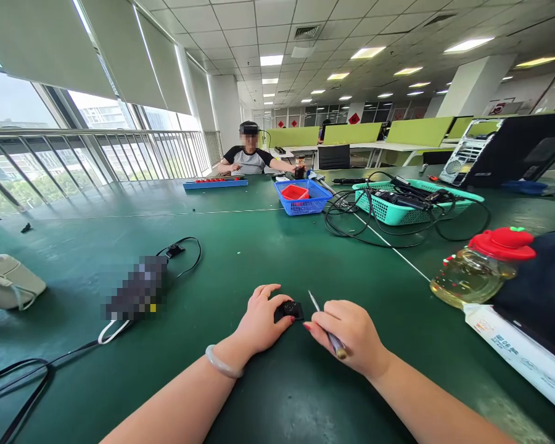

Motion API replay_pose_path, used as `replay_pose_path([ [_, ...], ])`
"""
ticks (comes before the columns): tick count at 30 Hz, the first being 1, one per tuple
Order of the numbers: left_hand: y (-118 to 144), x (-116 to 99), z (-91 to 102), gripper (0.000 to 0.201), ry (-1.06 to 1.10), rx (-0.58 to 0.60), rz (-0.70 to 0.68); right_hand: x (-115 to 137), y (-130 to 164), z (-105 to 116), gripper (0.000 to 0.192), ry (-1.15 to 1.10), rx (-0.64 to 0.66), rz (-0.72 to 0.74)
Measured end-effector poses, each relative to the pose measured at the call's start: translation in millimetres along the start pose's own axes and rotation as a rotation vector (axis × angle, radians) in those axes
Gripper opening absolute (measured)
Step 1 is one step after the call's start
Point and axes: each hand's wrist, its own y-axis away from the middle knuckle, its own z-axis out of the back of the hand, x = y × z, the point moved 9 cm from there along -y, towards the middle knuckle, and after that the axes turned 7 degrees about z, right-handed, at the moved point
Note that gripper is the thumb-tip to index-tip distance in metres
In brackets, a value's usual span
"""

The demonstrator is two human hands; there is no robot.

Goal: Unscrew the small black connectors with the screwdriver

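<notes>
A: What has the left hand (261, 320) got?

B: It lies on the green table (240, 246), fingers curled around a small black part (290, 309), thumb and forefinger pinching its near edge. I'd judge that grip is meant to stop the part sliding on the mat.

A: And the right hand (351, 336)?

B: Just right of the black part, closed like a pen grip on a thin metal tool (326, 327). The tip points up and away, close to the part but not visibly touching it; the butt end sticks out under the knuckles.

A: What is the part?

B: Too small to tell. It's dark, boxy, perhaps with holes on top, and the left fingers cover its near side.

A: Further out from it?

B: Left of the part lies a blurred-out object (136, 290) with a black cable (185, 250) looping beyond it, and a beige case (7, 280) at the far left edge. Right of the part, a bottle of yellowish liquid with a red cap (478, 271) lies on its side against a dark bag, cut off by the frame. Beyond the part stand a blue basket (303, 200) and a teal basket (411, 203) full of cables, likely kept there to leave the work spot free. Far behind, another person (248, 157) sits at the table.
</notes>
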Motion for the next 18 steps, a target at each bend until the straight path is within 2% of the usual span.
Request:
replay_pose_path([
  [3,-0.4,-1.4,0.3,0.029,-0.003,0.000,-0.010,-10.8,4.6,-14.1,0.038,0.074,0.098,-0.071],
  [9,-2.2,-2.4,-0.3,0.030,-0.025,0.004,-0.012,-16.7,19.6,-57.5,0.011,0.049,0.510,-0.155],
  [10,-2.5,-2.2,-0.5,0.031,-0.027,0.005,-0.011,-16.5,21.9,-62.0,0.010,0.043,0.572,-0.164],
  [13,-2.9,-1.6,-1.1,0.033,-0.035,0.006,-0.010,-16.7,25.7,-68.2,0.029,0.051,0.689,-0.182],
  [18,-2.2,-1.0,-2.3,0.049,-0.031,0.026,-0.013,-13.9,24.2,-69.5,0.035,0.094,0.722,-0.147],
])
